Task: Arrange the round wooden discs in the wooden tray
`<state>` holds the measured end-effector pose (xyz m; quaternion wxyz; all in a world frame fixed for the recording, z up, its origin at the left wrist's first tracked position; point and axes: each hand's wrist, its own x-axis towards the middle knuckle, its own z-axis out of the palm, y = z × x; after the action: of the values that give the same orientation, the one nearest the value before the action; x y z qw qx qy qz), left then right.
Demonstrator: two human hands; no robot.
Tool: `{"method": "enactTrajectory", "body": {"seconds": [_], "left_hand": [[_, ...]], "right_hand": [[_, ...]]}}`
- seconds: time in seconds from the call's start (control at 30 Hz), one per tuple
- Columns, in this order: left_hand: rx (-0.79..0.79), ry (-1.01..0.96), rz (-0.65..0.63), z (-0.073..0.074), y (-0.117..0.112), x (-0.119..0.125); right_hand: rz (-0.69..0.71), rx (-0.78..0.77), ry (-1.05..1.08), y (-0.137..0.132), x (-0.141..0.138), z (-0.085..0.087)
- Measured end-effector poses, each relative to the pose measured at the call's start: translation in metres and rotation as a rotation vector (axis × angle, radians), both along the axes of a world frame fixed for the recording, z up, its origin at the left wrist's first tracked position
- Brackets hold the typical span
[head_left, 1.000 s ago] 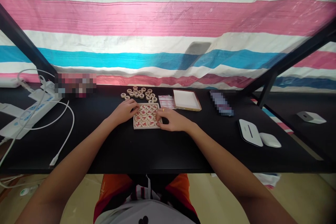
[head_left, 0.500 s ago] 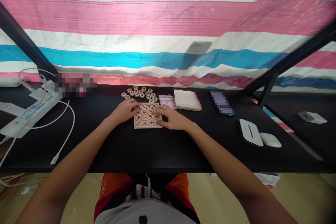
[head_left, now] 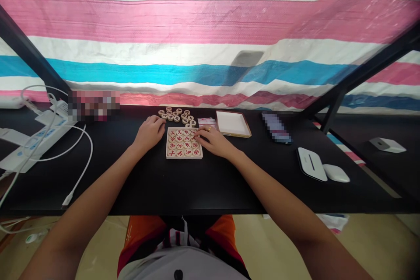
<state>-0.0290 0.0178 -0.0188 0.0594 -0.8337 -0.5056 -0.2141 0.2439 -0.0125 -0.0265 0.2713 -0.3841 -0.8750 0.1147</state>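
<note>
A shallow wooden tray (head_left: 183, 157) on the black table holds rows of round Chinese chess pieces (head_left: 183, 142) with red characters. My right hand (head_left: 213, 141), with a ring on one finger, lies at the tray's right side, its fingers stretched onto the pieces in the far right corner. My left hand (head_left: 149, 132) is left of the tray, with its fingers curled down over the near left end of a pile of loose chess pieces (head_left: 177, 116) behind the tray. What is under those fingers is hidden.
An empty box lid (head_left: 233, 123) and a printed sheet (head_left: 206, 121) lie right of the pile. Power strips and white cables (head_left: 42, 133) fill the left end. Two white devices (head_left: 311, 164) (head_left: 336, 173) sit at right. A striped tarp hangs behind the table.
My left hand left the tray's left corner and moved back and left to the loose pieces. My right hand slid from the tray's near right corner to its far right corner.
</note>
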Motion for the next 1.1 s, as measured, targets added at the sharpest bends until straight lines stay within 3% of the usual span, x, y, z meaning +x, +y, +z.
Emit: {"method": "enactTrajectory", "body": {"seconds": [0.17, 0.53, 0.7, 1.1], "left_hand": [[-0.077, 0.123, 0.138, -0.003, 0.0065, -0.0099], [-0.116, 0.11, 0.117, 0.001, 0.0052, -0.0065], [-0.102, 0.123, 0.171, 0.0007, 0.0064, -0.0062], [-0.234, -0.028, 0.253, 0.0019, 0.0077, -0.0074]], "right_hand": [[0.004, -0.039, 0.02, 0.0005, 0.0002, -0.0024], [0.007, -0.043, 0.038, 0.0001, -0.0012, -0.0009], [0.008, -0.054, 0.032, 0.0017, 0.0004, -0.0036], [0.002, -0.054, 0.037, -0.0006, -0.0023, 0.0007]]}}
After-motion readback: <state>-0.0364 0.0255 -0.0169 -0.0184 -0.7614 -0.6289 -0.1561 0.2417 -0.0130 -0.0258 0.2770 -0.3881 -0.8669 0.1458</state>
